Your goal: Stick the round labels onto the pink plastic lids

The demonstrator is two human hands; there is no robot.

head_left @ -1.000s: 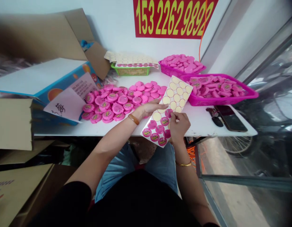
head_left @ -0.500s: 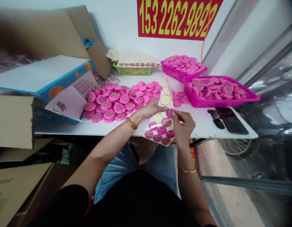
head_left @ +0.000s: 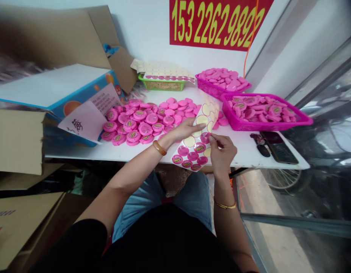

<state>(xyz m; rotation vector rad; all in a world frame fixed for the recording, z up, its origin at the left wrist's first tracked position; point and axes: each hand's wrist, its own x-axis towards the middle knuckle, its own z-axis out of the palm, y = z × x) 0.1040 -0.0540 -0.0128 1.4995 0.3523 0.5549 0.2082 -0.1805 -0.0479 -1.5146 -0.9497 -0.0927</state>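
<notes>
My left hand (head_left: 184,130) grips a sheet of round stickers (head_left: 191,156) over the table's front edge, thumb on top. Pink printed stickers fill the sheet's lower part; farther up are bare cream circles where stickers have come off. With thumb and forefinger, my right hand (head_left: 223,151) pinches the edge of a pink sticker (head_left: 205,137) at the sheet's right side. That sticker still lies against the sheet, at least in part. Left of the sheet, a heap of round pink cases (head_left: 145,129) covers the table; several bear a yellow-lettered label, others look plain.
Two magenta baskets (head_left: 266,126) of pink cases stand at the right. A green basket (head_left: 164,85) at the back carries more sticker sheets (head_left: 166,70). Phone (head_left: 280,149) and keys (head_left: 263,148) lie at the right edge. Cardboard boxes (head_left: 19,142) crowd the left.
The sheet has tilted, its upper part now leaning right and bending back. My left thumb has shifted slightly up along it. My right fingers stay at the same sticker.
</notes>
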